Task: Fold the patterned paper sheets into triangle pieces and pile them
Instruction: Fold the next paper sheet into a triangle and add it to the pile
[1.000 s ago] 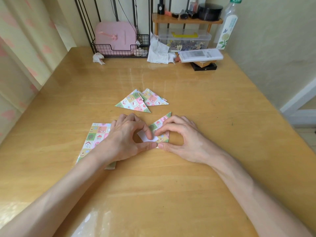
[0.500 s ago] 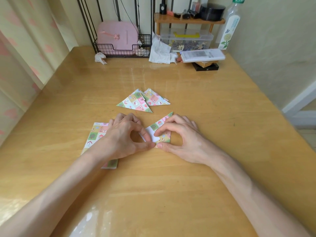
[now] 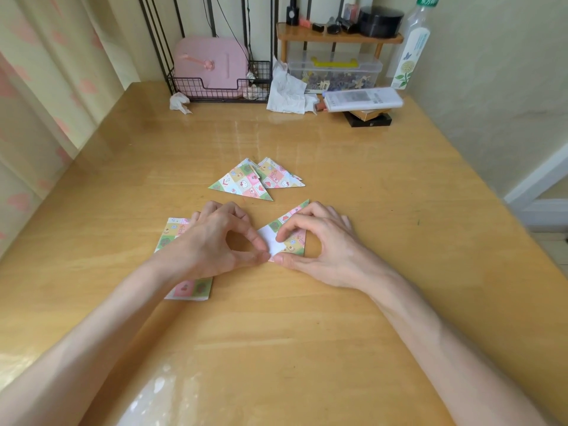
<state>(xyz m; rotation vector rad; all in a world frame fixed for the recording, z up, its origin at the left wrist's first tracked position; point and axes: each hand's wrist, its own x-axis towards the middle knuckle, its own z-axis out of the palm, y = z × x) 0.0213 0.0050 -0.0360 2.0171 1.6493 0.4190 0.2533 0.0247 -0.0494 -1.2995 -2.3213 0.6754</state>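
Observation:
A patterned sheet (image 3: 284, 233) folded into a triangle lies on the wooden table (image 3: 338, 318), part of its white underside showing. My left hand (image 3: 215, 241) pinches its left corner with thumb and forefinger. My right hand (image 3: 319, 241) pinches the same corner from the right, forefinger pressing on the fold. Two finished triangle pieces (image 3: 246, 182) overlap just beyond my hands. A stack of unfolded patterned sheets (image 3: 190, 287) lies under my left wrist, mostly hidden.
Along the back edge stand a wire rack with a pink case (image 3: 212, 67), crumpled tissues (image 3: 287, 90), a clear plastic box (image 3: 335, 73), a remote (image 3: 362, 99) on small boxes and a tall bottle (image 3: 412, 44). A curtain hangs left, a wall stands right.
The hands stay on the sheet's corner; the white flap between the fingertips has been pressed a little flatter. The piles have not moved.

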